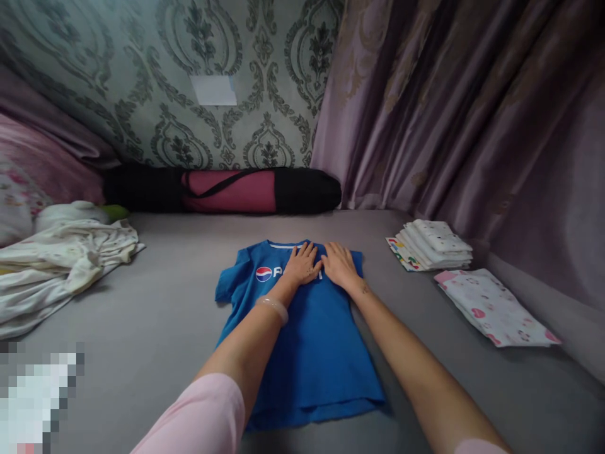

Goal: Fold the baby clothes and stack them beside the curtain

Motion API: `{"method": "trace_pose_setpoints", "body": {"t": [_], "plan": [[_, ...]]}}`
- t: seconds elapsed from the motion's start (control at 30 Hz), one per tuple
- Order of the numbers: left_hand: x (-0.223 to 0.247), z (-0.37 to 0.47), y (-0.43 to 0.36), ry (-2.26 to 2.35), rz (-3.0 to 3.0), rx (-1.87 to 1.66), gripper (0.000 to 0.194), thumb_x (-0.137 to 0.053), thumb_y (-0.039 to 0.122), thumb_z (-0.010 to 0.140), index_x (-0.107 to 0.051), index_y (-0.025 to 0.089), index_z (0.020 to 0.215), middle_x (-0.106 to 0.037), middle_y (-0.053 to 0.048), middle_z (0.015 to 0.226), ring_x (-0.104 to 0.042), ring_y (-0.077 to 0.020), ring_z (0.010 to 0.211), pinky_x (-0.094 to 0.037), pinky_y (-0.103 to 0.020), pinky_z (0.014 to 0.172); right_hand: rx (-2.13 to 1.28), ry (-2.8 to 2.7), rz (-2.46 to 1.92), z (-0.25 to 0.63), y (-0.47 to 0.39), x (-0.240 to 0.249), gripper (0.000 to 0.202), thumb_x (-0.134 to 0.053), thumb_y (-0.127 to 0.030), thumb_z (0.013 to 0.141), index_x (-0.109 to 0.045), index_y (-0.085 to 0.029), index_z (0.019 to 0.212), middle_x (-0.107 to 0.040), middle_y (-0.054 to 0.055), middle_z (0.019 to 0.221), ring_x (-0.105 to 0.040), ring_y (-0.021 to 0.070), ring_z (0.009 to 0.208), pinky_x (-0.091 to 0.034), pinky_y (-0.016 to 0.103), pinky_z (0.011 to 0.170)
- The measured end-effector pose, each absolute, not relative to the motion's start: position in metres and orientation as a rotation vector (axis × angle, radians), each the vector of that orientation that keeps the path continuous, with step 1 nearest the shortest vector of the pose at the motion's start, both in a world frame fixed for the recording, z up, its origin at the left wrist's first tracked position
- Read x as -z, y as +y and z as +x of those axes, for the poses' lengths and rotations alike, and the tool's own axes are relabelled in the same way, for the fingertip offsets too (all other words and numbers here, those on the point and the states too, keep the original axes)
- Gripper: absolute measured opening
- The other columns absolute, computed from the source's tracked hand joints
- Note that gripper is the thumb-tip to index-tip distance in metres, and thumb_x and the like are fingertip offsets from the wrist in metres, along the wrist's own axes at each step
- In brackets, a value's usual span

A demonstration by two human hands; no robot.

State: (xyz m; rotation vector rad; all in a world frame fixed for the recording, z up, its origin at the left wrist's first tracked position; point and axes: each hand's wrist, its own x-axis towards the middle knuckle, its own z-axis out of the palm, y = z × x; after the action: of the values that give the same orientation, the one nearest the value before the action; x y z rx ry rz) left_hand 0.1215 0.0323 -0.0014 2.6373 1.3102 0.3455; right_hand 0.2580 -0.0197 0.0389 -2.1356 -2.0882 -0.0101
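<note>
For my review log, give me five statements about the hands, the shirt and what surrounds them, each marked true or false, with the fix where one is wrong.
1. The left hand and right hand both lie on the blue shirt. True.
2. The bracelet is on the right arm. False: it is on the left.
3. The round logo is uncovered. True.
4. The long black and pink bag stands upright. False: it lies lengthwise by the patterned wall.
5. The stack of folded white cloths is to the left of the shirt. False: it is to the right.
</note>
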Motion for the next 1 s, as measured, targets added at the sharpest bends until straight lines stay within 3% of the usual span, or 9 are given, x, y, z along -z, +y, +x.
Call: {"method": "trace_pose_setpoints", "body": {"t": [0.13,0.23,0.33,0.43,0.53,0.63,0.77,0.9,1.0], "plan": [[-0.010,0.119,0.039,1.237,2.468,-0.337,0.052,-0.037,0.027,0.094,-0.039,0.009,0.143,-0.031,-0.015,0.154,-0.023,-0.0262,0.144,-0.017,-0.047,0.118,-0.193,-2.064,-2.197,0.246,-0.013,-0.019,0.055,-0.021,-0.039,0.101,-0.030,-0.014,0.149,-0.025,0.012,0.156,-0.016,0.0273,0.144,-0.012,0.052,0.114],[-0.028,0.102,0.046,1.168,2.287,-0.428,0.050,-0.044,0.029,0.091,-0.046,0.011,0.138,-0.045,-0.014,0.146,-0.043,-0.0236,0.134,-0.034,-0.037,0.112,-0.170,-2.085,-2.244,0.250,-0.011,-0.009,0.057,-0.021,-0.041,0.101,-0.028,-0.014,0.150,-0.022,0.011,0.157,-0.014,0.0271,0.145,-0.009,0.057,0.114],[-0.049,0.056,0.049,1.158,2.086,-0.682,0.045,-0.050,0.031,0.088,-0.056,0.014,0.130,-0.061,-0.011,0.130,-0.059,-0.0226,0.115,-0.046,-0.033,0.100,-0.185,-2.091,-2.280,0.255,-0.008,-0.009,0.058,-0.019,-0.043,0.100,-0.026,-0.015,0.151,-0.021,0.010,0.158,-0.014,0.0272,0.145,-0.011,0.057,0.114],[-0.066,-0.017,0.044,1.386,1.917,-0.940,0.041,-0.051,0.034,0.087,-0.063,0.012,0.119,-0.066,-0.012,0.121,-0.061,-0.0235,0.109,-0.047,-0.032,0.097,-0.261,-2.097,-2.312,0.256,-0.003,-0.017,0.058,-0.021,-0.044,0.100,-0.027,-0.015,0.150,-0.021,0.010,0.158,-0.017,0.0290,0.144,-0.014,0.059,0.113],[-0.069,-0.085,0.029,1.740,1.668,-0.949,0.035,-0.051,0.031,0.084,-0.067,0.009,0.106,-0.070,-0.013,0.106,-0.065,-0.0231,0.098,-0.050,-0.031,0.088,-0.206,-2.089,-2.326,0.245,0.005,-0.027,0.054,-0.033,-0.036,0.098,-0.036,-0.011,0.146,-0.029,0.015,0.154,-0.022,0.0316,0.142,-0.016,0.060,0.111],[-0.055,-0.120,0.012,1.873,1.491,-0.847,0.029,-0.052,0.023,0.080,-0.069,0.008,0.098,-0.072,-0.014,0.095,-0.066,-0.0227,0.088,-0.051,-0.030,0.077,-0.030,-2.178,-2.057,0.213,0.016,-0.034,0.046,-0.035,-0.019,0.095,-0.045,-0.009,0.139,-0.038,0.016,0.149,-0.026,0.0283,0.141,-0.015,0.055,0.113],[-0.032,-0.119,-0.001,1.810,1.472,-0.805,0.025,-0.057,0.015,0.070,-0.072,0.014,0.091,-0.073,-0.009,0.085,-0.067,-0.0205,0.079,-0.051,-0.026,0.069,-0.230,-2.320,-1.681,0.148,0.034,-0.035,0.043,-0.033,-0.015,0.095,-0.050,-0.014,0.134,-0.048,0.011,0.142,-0.038,0.0229,0.135,-0.024,0.045,0.113],[-0.025,-0.113,-0.005,1.595,1.509,-0.821,0.023,-0.061,0.023,0.070,-0.072,0.018,0.090,-0.073,-0.005,0.084,-0.065,-0.0211,0.083,-0.049,-0.025,0.069,-0.294,-2.341,-1.593,0.101,0.048,-0.023,0.044,-0.031,-0.013,0.095,-0.051,-0.008,0.134,-0.049,0.013,0.142,-0.040,0.0212,0.134,-0.028,0.034,0.112],[-0.028,-0.115,-0.010,1.365,1.458,-0.840,0.026,-0.061,0.031,0.072,-0.069,0.016,0.091,-0.071,-0.005,0.084,-0.063,-0.0191,0.080,-0.048,-0.025,0.067,-0.243,-2.274,-1.649,0.090,0.048,-0.009,0.045,-0.030,-0.015,0.096,-0.048,-0.004,0.136,-0.047,0.016,0.143,-0.038,0.0220,0.136,-0.025,0.033,0.113]]}}
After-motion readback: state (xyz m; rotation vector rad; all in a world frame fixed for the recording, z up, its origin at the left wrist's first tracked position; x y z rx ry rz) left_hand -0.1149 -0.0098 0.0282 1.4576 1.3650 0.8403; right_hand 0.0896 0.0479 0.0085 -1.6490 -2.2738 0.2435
